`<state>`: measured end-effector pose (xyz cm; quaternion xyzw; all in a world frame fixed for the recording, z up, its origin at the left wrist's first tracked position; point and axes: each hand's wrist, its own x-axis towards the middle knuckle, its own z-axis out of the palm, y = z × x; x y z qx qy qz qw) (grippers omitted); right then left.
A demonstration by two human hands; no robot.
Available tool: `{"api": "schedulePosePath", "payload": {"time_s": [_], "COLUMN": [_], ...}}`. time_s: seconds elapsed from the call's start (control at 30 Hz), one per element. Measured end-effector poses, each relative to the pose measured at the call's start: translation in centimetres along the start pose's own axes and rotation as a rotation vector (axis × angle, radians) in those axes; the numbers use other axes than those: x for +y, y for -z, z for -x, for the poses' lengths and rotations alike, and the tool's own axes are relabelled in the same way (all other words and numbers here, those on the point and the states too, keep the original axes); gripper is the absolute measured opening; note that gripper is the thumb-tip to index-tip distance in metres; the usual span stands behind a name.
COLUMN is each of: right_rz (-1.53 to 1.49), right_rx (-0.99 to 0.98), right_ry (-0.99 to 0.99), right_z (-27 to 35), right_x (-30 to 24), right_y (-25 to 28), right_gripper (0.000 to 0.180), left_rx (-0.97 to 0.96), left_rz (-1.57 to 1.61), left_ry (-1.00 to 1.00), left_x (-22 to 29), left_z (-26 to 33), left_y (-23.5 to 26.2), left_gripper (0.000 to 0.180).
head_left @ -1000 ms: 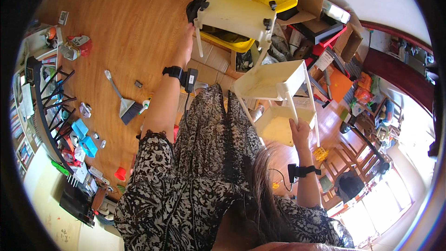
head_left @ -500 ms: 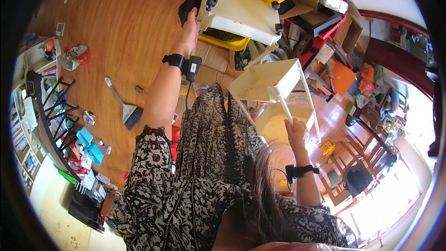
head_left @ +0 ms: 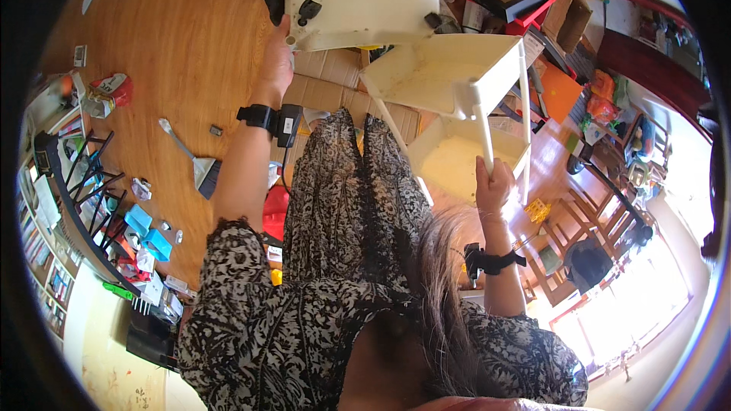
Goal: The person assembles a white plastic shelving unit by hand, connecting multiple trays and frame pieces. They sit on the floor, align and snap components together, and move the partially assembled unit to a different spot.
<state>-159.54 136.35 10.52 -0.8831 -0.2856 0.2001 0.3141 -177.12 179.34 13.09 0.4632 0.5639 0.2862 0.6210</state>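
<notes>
A cream plastic tiered rolling cart (head_left: 434,76) is held up tilted in front of me, its underside turned toward me at the far end. Black casters (head_left: 308,11) stick out from the flat base (head_left: 365,0). My left hand (head_left: 277,61) grips the left edge of that base, its fingers partly hidden behind it. Closed around a thin post near the lower tier, my right hand (head_left: 495,183) holds the other end. Both wrists wear black straps, the left one carrying a small box (head_left: 288,125).
Cardboard (head_left: 327,68) lies on the wooden floor beneath the cart. To the left are a broom head (head_left: 205,175) and a red bag (head_left: 114,91). Boxes and an orange panel (head_left: 560,91) crowd the far right, with wooden chairs (head_left: 571,243) nearer.
The cart has swung so its base faces me more and looks larger. The yellow bin behind it is now mostly covered. My left hand moved left; my right hand moved farther out.
</notes>
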Motion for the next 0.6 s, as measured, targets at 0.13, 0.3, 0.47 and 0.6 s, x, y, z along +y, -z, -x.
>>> {"api": "schedulePosePath", "payload": {"time_s": [0.13, 0.3, 0.47, 0.6], "right_rz": [-0.008, 0.005, 0.133, 0.095], "right_rx": [-0.033, -0.050, -0.062, -0.055], "right_ry": [0.009, 0.062, 0.107, 0.091], "right_z": [-2.6, -3.3, -5.1, -5.3], "right_x": [-1.1, -4.1, -7.3, -7.4], "right_y": [0.0, 1.5, 3.7, 3.4], "right_gripper": [0.034, 0.035, 0.039, 0.040], "left_rx": [0.063, 0.075, -0.052, -0.076], "left_rz": [0.433, 0.489, 0.351, 0.557], "left_ry": [-0.152, 0.071, -0.216, -0.167], "left_x": [1.8, 0.5, 0.5, 1.5], "left_z": [0.3, 2.7, 3.8, 5.4], "left_y": [-0.1, 3.2, 5.1, 5.3], "left_gripper": [0.027, 0.028, 0.035, 0.040]}}
